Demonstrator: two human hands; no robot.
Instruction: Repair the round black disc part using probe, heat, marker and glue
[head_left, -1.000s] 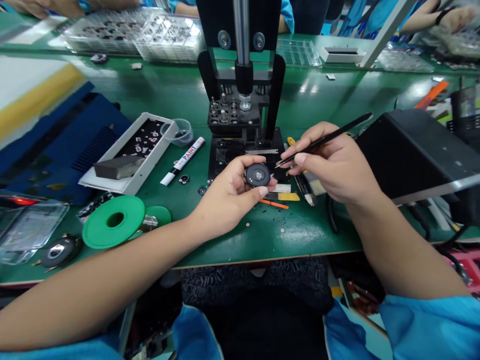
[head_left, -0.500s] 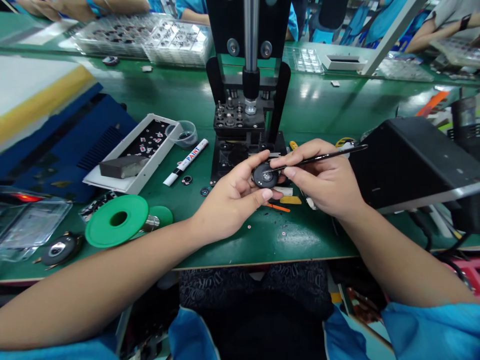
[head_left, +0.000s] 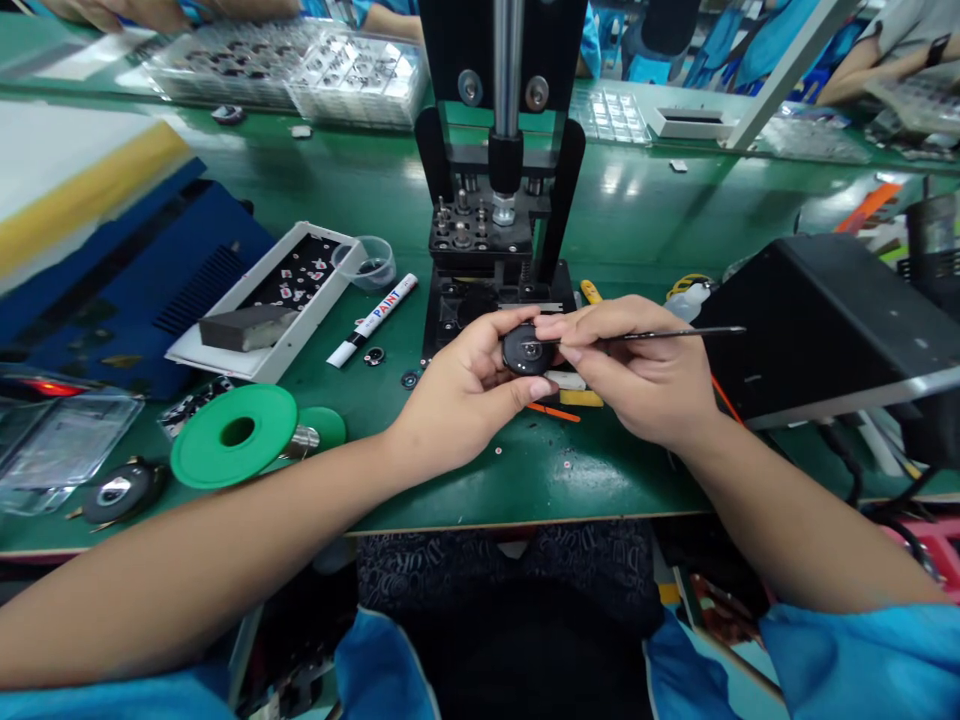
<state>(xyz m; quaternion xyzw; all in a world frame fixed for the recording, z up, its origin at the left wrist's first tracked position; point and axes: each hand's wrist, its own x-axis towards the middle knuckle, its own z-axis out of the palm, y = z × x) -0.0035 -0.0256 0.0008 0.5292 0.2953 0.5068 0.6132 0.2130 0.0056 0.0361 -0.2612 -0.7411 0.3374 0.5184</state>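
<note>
My left hand [head_left: 469, 385] holds a round black smartwatch case [head_left: 529, 352] between thumb and fingers, its face with a small shiny centre turned up toward me. In my right hand [head_left: 637, 370] a thin black rod-like tool [head_left: 690, 332] is pinched between thumb and fingers, lying nearly level. Its near end reaches over the middle of the case; whether the tip touches is too small to tell. Both hands are close together in front of the black press [head_left: 502, 190]. Beneath them, partly hidden, lie a yellow strip [head_left: 581, 398] and an orange strip [head_left: 553, 411].
Left on the green bench are a paint marker [head_left: 373, 320], a white tray of small parts [head_left: 281, 300], a clear cup [head_left: 367, 262], a green solder spool [head_left: 236, 435] and another round black case [head_left: 124, 490]. At right stands a black box [head_left: 832, 320]. Other people sit across the bench.
The tool in my right hand has tilted from slanting upward to nearly level, and that hand has shifted slightly down. My left hand still holds the smartwatch case, which has tipped a little.
</note>
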